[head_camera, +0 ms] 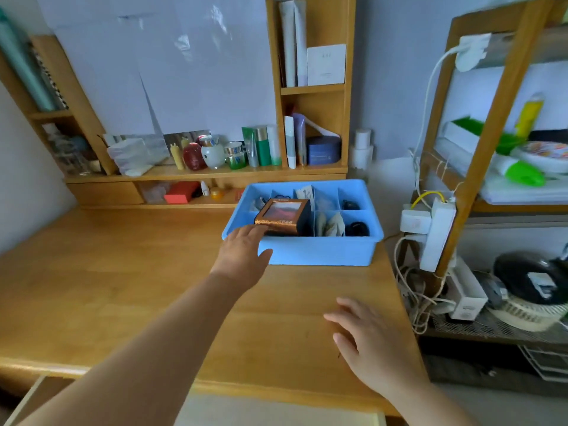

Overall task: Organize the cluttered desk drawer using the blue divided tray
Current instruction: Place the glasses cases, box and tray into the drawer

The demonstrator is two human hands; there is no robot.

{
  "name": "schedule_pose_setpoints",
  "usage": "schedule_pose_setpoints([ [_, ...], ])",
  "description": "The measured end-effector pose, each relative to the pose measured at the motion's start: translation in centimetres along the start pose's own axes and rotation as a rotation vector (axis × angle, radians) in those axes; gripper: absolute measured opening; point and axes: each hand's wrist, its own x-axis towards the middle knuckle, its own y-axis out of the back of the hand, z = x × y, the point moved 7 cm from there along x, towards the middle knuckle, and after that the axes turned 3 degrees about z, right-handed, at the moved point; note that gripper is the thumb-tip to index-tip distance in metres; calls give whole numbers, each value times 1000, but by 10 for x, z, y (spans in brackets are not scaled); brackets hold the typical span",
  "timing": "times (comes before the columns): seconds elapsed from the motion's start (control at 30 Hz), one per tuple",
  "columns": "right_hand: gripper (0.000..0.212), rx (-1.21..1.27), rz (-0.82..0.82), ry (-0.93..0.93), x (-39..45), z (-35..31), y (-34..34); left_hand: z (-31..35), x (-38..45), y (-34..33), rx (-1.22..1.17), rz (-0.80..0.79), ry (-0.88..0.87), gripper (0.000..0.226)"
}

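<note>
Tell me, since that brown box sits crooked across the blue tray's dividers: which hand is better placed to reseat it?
Probably the left hand: its fingers already reach the brown box at the blue tray rim. The right hand hovers open over the desk, well short of the tray.
</note>
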Motion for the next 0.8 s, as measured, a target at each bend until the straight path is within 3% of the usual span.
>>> schedule_pose_setpoints([
  [0.07, 36, 7, -2, 10, 0, 0, 0, -9, 12, -13, 35, -34, 22, 47],
  [0.23, 37, 7, 56, 19, 1, -1, 3, -12, 1, -4, -133, 220, -49, 24],
  [0.4, 29, -36, 165, 88, -11, -18, 18, -5, -47, 12, -230, 294, -81, 15],
  [0.47, 20, 2, 276, 103, -19, -26, 34, -5, -71, 19, -237, 296, -61, 22],
  [0.57, 13, 37, 569, 213, -30, -43, 67, -3, -104, 29, -235, 313, -47, 16],
  [0.63, 18, 36, 672, 269, -32, -54, 86, -1, -126, 36, -241, 312, -41, 17],
  [0.8, 41, -104, 538, 212, -31, -57, 85, 3, -170, 53, -256, 278, -46, 19],
])
